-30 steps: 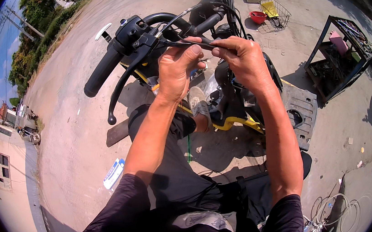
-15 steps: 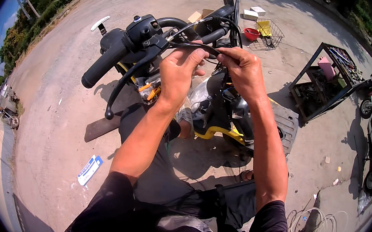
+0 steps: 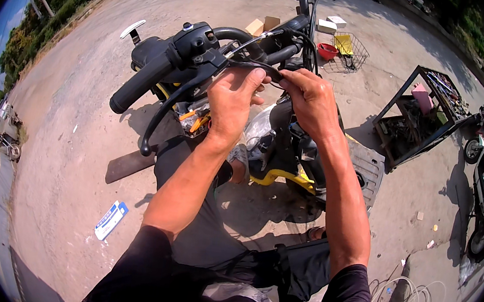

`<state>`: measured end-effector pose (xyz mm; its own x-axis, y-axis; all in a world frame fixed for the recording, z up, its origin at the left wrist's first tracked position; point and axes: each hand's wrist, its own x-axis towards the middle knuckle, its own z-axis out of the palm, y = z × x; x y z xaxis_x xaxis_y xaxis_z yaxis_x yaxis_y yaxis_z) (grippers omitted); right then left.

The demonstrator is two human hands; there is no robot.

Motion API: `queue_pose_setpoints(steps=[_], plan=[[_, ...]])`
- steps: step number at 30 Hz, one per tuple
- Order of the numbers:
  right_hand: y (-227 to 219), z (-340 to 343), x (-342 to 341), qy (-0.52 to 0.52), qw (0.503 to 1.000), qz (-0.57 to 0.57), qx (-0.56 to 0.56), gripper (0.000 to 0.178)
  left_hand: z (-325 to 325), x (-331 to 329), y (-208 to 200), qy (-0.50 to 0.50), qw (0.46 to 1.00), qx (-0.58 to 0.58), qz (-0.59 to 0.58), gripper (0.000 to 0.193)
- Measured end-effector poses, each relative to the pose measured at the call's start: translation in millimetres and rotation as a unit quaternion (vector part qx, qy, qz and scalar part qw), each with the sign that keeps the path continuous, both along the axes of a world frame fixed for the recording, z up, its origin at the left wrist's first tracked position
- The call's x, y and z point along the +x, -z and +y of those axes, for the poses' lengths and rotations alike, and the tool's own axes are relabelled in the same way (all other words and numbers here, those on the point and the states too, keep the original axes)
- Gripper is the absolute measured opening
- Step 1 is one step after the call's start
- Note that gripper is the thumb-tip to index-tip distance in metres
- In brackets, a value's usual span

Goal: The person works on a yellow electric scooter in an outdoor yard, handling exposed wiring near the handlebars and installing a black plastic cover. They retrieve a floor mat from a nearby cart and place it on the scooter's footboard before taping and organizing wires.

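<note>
In the head view, both hands meet just above the centre of the frame, at the handlebar of a black and yellow scooter [image 3: 289,156]. The left hand [image 3: 233,99] is curled, its thumb and fingers pinching a thin black cable [image 3: 252,64]; the right hand [image 3: 313,99] pinches the same cable a little further right, fingertips bent in close. The cable is smooth, rubbery and slender. Its long axis runs roughly left to right between the two hands with a slight bow, its left end pointing toward the lever housing [image 3: 197,47].

That housing is a blocky matt black plastic cluster sitting in the upper centre-left of the frame. From it the round, ribbed black handlebar grip [image 3: 142,83] slants down toward the lower left, and a curved black brake lever [image 3: 166,106] hangs beneath it, following the same slant and ending in a small ball tip.

Below the hands, glossy yellow trim and a grey ribbed footboard [image 3: 368,165] of the scooter show. At the upper right stand a wire basket [image 3: 348,53] holding a yellow item, with a red bowl [image 3: 327,51] just beside it, and a dark metal-framed rack [image 3: 419,114]. On the rough, sunlit concrete ground [image 3: 63,148] at lower left lies a flat blue and white packet [image 3: 110,219]. Pale coiled wire [image 3: 410,295] lies at the lower right.
</note>
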<state>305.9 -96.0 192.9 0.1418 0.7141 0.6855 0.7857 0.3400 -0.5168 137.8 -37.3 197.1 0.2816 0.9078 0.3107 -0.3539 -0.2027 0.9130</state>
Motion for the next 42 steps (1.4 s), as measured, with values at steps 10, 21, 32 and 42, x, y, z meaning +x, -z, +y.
queue_pose_setpoints(steps=[10,21,32,42], plan=[[-4,-4,-5,0.022,0.999,-0.047,-0.006,0.022,-1,7,-2,-0.024,0.998,-0.005,-0.065,0.017],[16,6,-24,0.124,0.974,-0.173,0.072,0.037,0,-3,7,-0.029,0.998,-0.022,-0.045,0.015],[20,11,-18,0.113,0.983,-0.134,0.05,0.035,8,2,5,-0.012,0.997,-0.05,-0.057,0.015],[19,10,-28,0.148,0.972,-0.173,0.061,0.028,12,-4,9,0.019,0.997,-0.048,-0.049,0.019]])
